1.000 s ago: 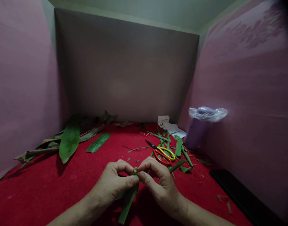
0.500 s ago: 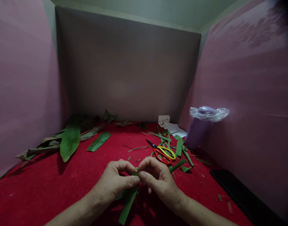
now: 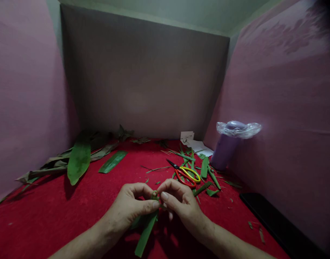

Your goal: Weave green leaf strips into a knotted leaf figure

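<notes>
My left hand (image 3: pixel 131 207) pinches a folded green leaf strip (image 3: pixel 147 235) between thumb and index finger. The strip's top end is rolled into a small coil (image 3: pixel 154 194) that stands up between my hands, while its long flat tail hangs down toward me. My right hand (image 3: pixel 182 201) is closed at the right side of the coil, its index fingertip and thumb beside it. What lies under the right fingers is partly hidden. Just beyond my right hand, scissors (image 3: pixel 186 174) with one red and one yellow handle lie on cut leaf pieces.
A red cloth (image 3: pixel 46 223) covers the table. Large leaves (image 3: pixel 79 162) lie at the left, a cut leaf piece (image 3: pixel 112 162) nearby. At the right are leaf scraps (image 3: pixel 205 166), white paper (image 3: pixel 199 147), a purple bottle (image 3: pixel 224 149) with clear plastic, and a black flat object (image 3: pixel 273 219).
My right thumb has lifted slightly and shifted up along the coil. The left hand keeps its pinch on the leaf strip. The whole view has shifted a little.
</notes>
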Demonstrator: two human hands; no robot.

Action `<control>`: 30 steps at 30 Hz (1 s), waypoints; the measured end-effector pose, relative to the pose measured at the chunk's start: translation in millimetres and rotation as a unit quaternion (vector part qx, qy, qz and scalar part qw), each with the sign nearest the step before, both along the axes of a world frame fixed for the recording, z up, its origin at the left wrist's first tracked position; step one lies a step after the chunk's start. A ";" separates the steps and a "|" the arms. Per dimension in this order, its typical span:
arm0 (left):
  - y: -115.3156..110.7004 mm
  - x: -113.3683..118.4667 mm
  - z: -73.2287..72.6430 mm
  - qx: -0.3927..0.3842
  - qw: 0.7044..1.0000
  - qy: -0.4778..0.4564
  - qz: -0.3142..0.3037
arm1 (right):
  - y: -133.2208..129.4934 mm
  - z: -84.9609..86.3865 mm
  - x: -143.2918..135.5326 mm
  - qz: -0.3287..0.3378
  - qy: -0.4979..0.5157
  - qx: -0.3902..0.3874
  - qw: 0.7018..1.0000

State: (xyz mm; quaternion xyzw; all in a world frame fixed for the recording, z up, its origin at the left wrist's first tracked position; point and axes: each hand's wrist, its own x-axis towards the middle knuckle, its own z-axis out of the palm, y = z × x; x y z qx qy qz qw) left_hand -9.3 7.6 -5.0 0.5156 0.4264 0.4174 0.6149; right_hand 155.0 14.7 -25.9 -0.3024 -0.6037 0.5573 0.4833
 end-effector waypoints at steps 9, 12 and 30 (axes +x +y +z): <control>1.0 -0.9 0.5 0.010 1.000 0.022 0.007 | 0.2 -3.7 0.7 0.032 0.008 0.000 0.999; 0.1 -0.3 1.3 0.023 0.999 0.022 0.008 | -0.1 -3.7 0.0 0.029 0.008 -0.002 1.000; -3.0 5.0 -0.6 0.184 0.966 0.140 0.115 | -11.5 3.8 -2.8 -0.147 -0.154 0.246 0.946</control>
